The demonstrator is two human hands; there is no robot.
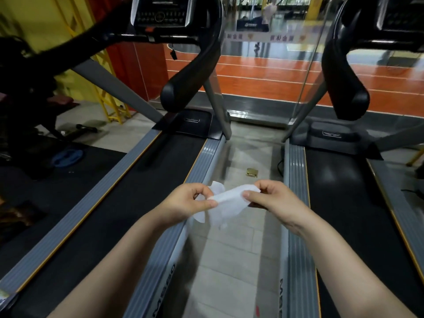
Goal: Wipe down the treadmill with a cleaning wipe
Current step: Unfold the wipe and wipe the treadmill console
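A white cleaning wipe (227,203) hangs crumpled between my two hands, above the tiled gap between two treadmills. My left hand (185,203) pinches its left end with thumb and curled fingers. My right hand (273,198) pinches its right end the same way. The left treadmill (128,187) has a black belt, grey side rails, a black handrail (183,88) and a console (160,12) at the top. My left forearm crosses that treadmill's right side rail (165,260).
A second treadmill (339,203) stands to the right, with its own black handrail (344,88). A brass floor socket (252,172) sits in the tiled gap. Black gym equipment (23,99) and a yellow frame (112,106) stand at the left. A glass wall (263,76) lies ahead.
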